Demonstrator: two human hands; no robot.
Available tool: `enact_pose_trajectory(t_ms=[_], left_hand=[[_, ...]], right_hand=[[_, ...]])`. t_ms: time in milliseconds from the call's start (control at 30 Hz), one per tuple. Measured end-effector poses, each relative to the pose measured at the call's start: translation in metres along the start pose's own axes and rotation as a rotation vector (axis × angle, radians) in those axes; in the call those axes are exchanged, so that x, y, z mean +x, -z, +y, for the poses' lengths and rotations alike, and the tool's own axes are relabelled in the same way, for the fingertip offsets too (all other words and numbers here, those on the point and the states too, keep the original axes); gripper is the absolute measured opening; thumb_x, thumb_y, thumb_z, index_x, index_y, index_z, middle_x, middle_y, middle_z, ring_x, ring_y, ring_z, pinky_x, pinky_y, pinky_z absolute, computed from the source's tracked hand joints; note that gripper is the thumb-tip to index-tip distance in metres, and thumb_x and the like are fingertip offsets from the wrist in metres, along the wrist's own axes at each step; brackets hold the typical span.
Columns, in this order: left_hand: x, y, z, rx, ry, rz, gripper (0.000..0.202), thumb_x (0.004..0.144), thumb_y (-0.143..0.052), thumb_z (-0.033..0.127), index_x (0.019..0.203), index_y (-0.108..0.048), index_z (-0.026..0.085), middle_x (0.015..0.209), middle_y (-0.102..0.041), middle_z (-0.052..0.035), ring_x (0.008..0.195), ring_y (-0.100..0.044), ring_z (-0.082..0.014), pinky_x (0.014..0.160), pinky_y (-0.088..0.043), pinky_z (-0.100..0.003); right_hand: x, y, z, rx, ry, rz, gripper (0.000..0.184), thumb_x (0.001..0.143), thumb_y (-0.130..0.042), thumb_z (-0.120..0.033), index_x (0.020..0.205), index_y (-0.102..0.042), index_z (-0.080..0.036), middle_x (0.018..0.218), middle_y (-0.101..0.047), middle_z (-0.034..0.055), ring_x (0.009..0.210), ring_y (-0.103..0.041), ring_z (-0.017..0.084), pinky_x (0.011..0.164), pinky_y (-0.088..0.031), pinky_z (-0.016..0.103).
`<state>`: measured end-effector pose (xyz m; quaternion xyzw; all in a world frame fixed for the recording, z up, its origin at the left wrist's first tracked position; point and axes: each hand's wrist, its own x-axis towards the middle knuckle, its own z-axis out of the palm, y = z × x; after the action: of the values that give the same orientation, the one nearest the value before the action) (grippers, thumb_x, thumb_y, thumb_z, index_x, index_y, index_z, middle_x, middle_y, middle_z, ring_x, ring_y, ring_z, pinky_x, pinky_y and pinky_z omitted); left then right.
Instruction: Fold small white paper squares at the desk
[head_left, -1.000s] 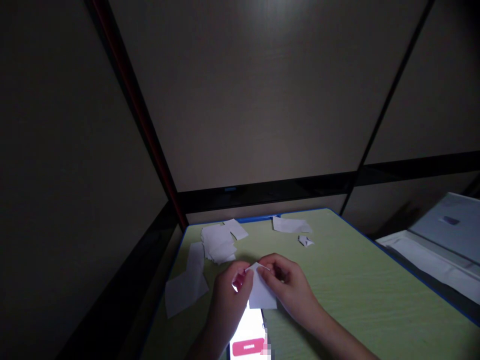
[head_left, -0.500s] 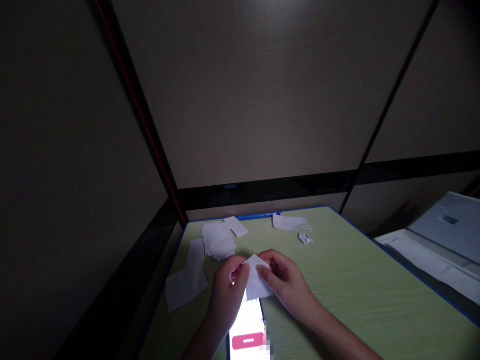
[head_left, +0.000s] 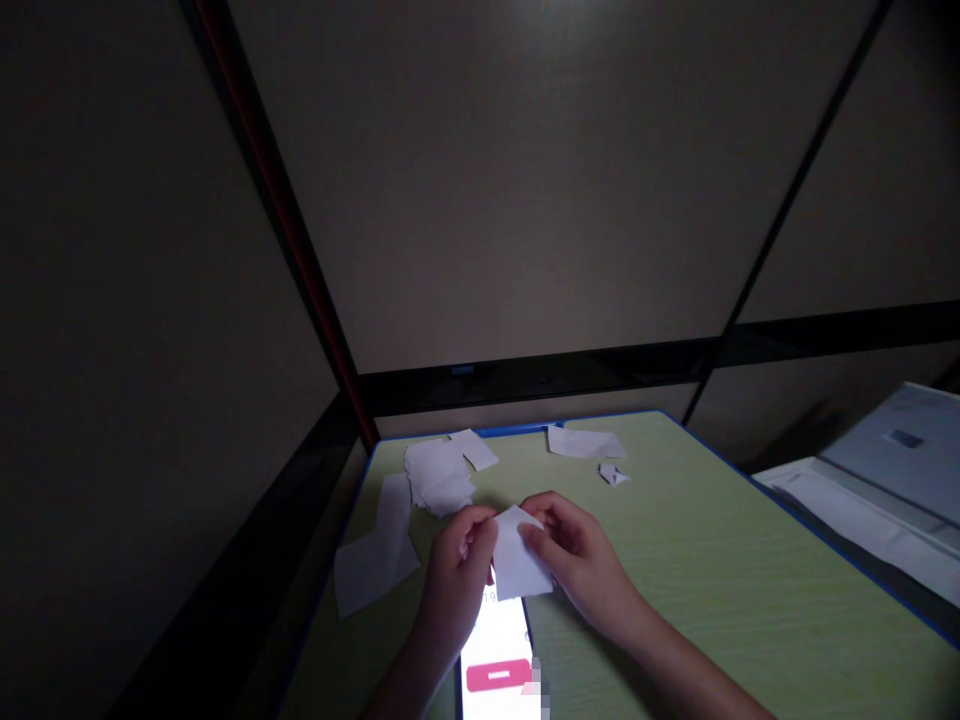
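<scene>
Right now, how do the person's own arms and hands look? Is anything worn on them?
Both forearms are bare: no sleeve reaches into view. The left hand and the right hand wear no glove, and no ring, watch or bracelet shows. The fingers are slender, with short nails. The dim light hides finer marks.

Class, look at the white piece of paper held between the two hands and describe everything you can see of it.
The white piece of paper is small, thin and plain, with no print visible. Its top comes to a point, suggesting a fold. The left hand pinches its left edge and the right hand its right edge, holding it just above a lit phone lying on the green table.
</scene>
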<state>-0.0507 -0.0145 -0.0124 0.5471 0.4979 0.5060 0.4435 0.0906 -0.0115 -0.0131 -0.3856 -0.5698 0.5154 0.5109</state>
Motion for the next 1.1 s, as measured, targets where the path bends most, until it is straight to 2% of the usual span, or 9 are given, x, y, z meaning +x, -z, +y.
enact_pose_trajectory(t_ms=[167,333,467,633,833,1100], left_hand=[[0.001,-0.002,-0.004,-0.088,0.128,0.04,0.032,0.076,-0.051,0.045,0.07,-0.054,0.014,0.055,-0.05,0.003,0.049,-0.048,-0.0093,0.042,-0.035,-0.018],[-0.001,-0.002,0.0,-0.083,0.063,-0.127,0.026,0.076,-0.053,0.04,0.068,-0.053,0.014,0.051,-0.046,0.005,0.043,-0.044,-0.0077,0.039,-0.032,-0.017],[-0.001,-0.001,0.001,-0.074,0.055,-0.166,0.02,0.074,-0.055,0.032,0.078,-0.057,0.012,0.056,-0.052,0.0027,0.045,-0.047,-0.0083,0.041,-0.035,-0.018],[0.003,0.001,-0.001,-0.039,0.054,-0.101,0.017,0.072,-0.056,0.028,0.078,-0.058,0.012,0.057,-0.054,0.0012,0.047,-0.049,-0.0094,0.042,-0.038,-0.018],[0.002,0.001,0.005,-0.003,0.047,-0.057,0.018,0.07,-0.057,0.029,0.077,-0.06,0.012,0.06,-0.057,-0.0001,0.051,-0.051,-0.0111,0.042,-0.038,-0.018],[0.001,0.001,0.005,0.01,0.005,-0.046,0.017,0.071,-0.057,0.028,0.078,-0.061,0.013,0.069,-0.062,-0.0031,0.061,-0.056,-0.014,0.051,-0.042,-0.021]], right_hand=[[-0.002,0.002,0.002,-0.227,0.112,0.0,0.013,0.082,-0.051,-0.029,0.08,-0.055,-0.017,0.065,-0.051,-0.001,0.056,-0.045,0.011,0.048,-0.035,0.021],[-0.004,0.004,0.001,-0.424,0.235,-0.001,0.01,0.08,-0.05,-0.018,0.082,-0.06,-0.017,0.069,-0.058,0.0009,0.057,-0.048,0.012,0.051,-0.036,0.023],[-0.005,0.005,0.001,-0.327,0.193,-0.007,0.011,0.078,-0.05,-0.016,0.086,-0.058,-0.017,0.069,-0.058,0.0008,0.057,-0.048,0.012,0.05,-0.037,0.023],[-0.004,0.004,-0.001,-0.078,0.087,-0.063,0.019,0.081,-0.049,-0.024,0.099,-0.053,-0.017,0.072,-0.055,0.0004,0.059,-0.05,0.012,0.048,-0.039,0.022],[0.002,0.003,0.0,-0.066,0.029,-0.013,0.019,0.079,-0.056,-0.034,0.083,-0.057,-0.015,0.06,-0.05,-0.0028,0.049,-0.045,0.009,0.043,-0.034,0.02],[0.003,0.005,-0.002,-0.049,-0.024,-0.004,0.026,0.076,-0.058,-0.039,0.079,-0.06,-0.014,0.055,-0.05,-0.0029,0.045,-0.041,0.008,0.04,-0.03,0.02]])
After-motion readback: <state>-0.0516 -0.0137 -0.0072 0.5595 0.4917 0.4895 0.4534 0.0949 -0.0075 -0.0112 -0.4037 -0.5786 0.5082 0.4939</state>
